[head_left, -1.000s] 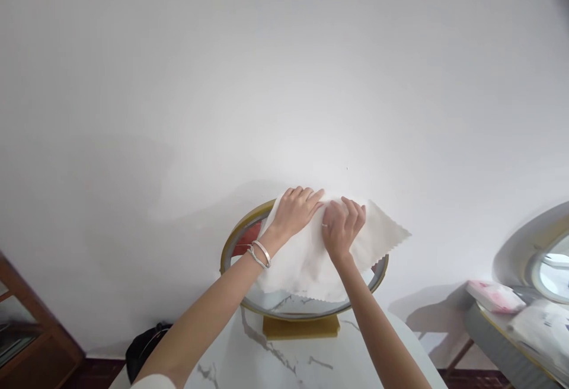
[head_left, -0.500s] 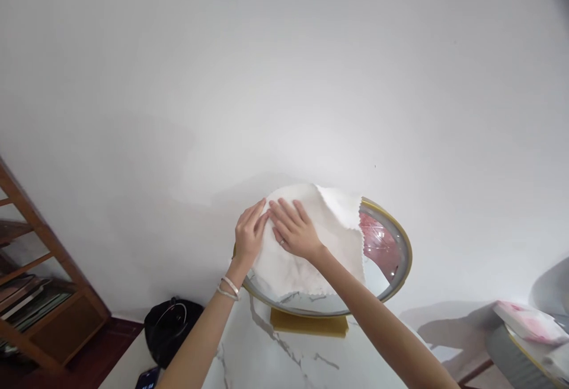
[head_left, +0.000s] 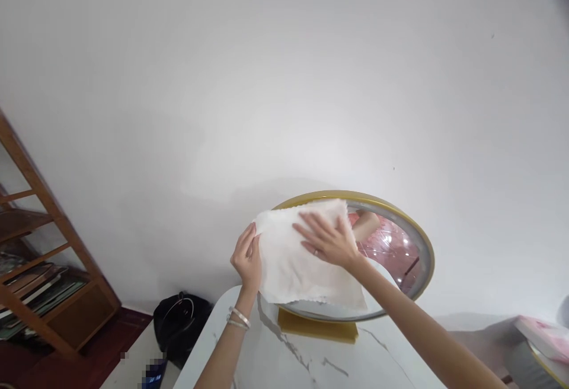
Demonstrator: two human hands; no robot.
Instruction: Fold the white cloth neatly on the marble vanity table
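Note:
A white cloth (head_left: 284,264) with a zigzag edge is spread over the left part of an oval mirror (head_left: 395,246) in a gold frame. My left hand (head_left: 248,257) pinches the cloth's upper left edge at the mirror's left side. Flat on the cloth, fingers spread, lies my right hand (head_left: 326,239), with a ring on one finger. To its right the bare glass reflects an arm and something pink. The mirror's left rim is hidden behind the cloth.
The mirror's gold base (head_left: 316,325) stands on a white marbled tabletop (head_left: 284,365) against a white wall (head_left: 284,80). At the left are a black bag (head_left: 182,324), a phone (head_left: 154,373) and a wooden shelf (head_left: 66,324) with papers. A pink-and-white pack (head_left: 544,335) sits at the right.
My right hand has slid right across the cloth, away from my left hand. The cloth's upper edge has dropped, uncovering the mirror's top rim. The view has shifted slightly.

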